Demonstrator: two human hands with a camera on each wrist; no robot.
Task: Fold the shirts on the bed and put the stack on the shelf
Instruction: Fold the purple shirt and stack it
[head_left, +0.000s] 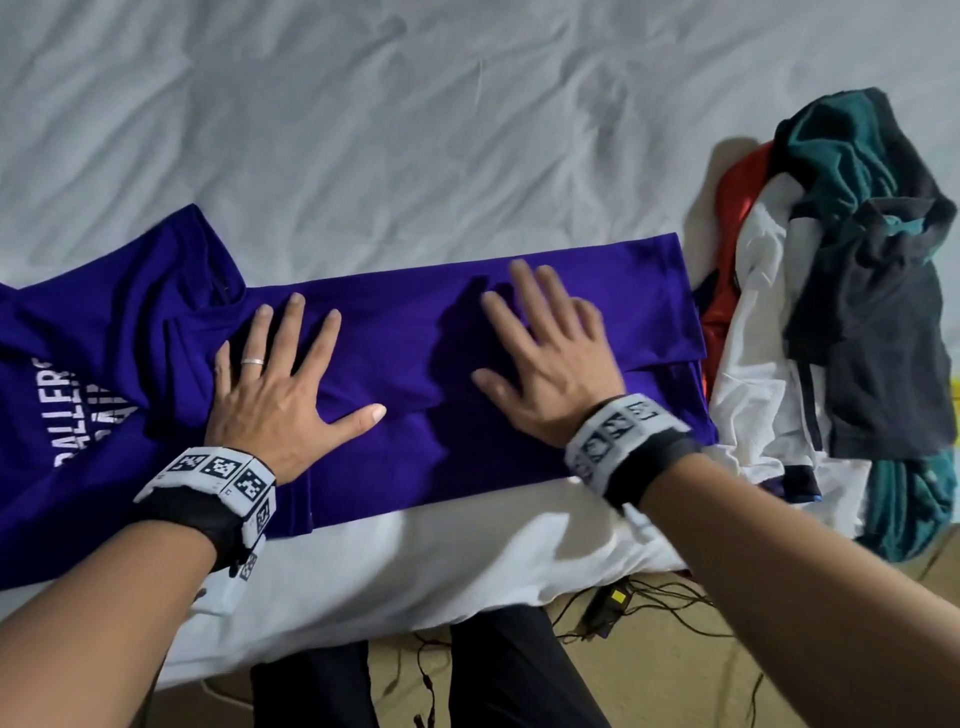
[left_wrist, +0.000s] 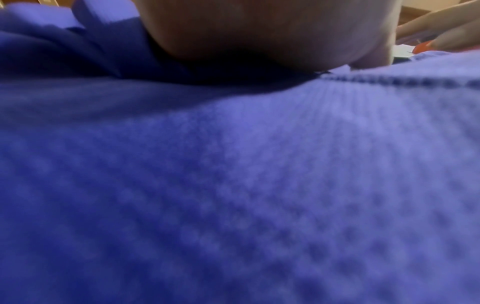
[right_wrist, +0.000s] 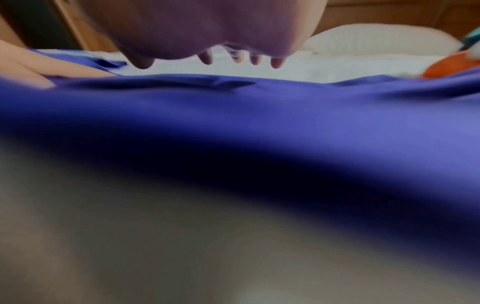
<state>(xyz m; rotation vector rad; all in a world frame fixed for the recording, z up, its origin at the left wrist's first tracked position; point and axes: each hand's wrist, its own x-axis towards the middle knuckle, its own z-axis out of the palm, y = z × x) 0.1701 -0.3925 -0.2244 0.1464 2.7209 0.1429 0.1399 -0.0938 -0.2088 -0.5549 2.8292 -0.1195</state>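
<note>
Soft even light, right hand (head_left: 550, 358) motion-blurred, wrist views close and unfocused

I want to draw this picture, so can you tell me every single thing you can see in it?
purple shirt: one, purple with white letters, spread partly folded at the near edge of the bed.
pile of clothes: one heap, teal, dark grey, white and orange-red, on the bed to the right of the purple shirt.
bed sheet: one, white and wrinkled, covering the bed.
pillow: one, white, at the far end of the bed in the right wrist view.
cables: several, black, on the tan floor below the bed edge.
wrist bands: two, black and white squares, one on each wrist.
ring: one, silver, on a left finger.
left hand: flat, pressing the shirt.
right hand: fingers spread over the shirt, blurred.
</note>
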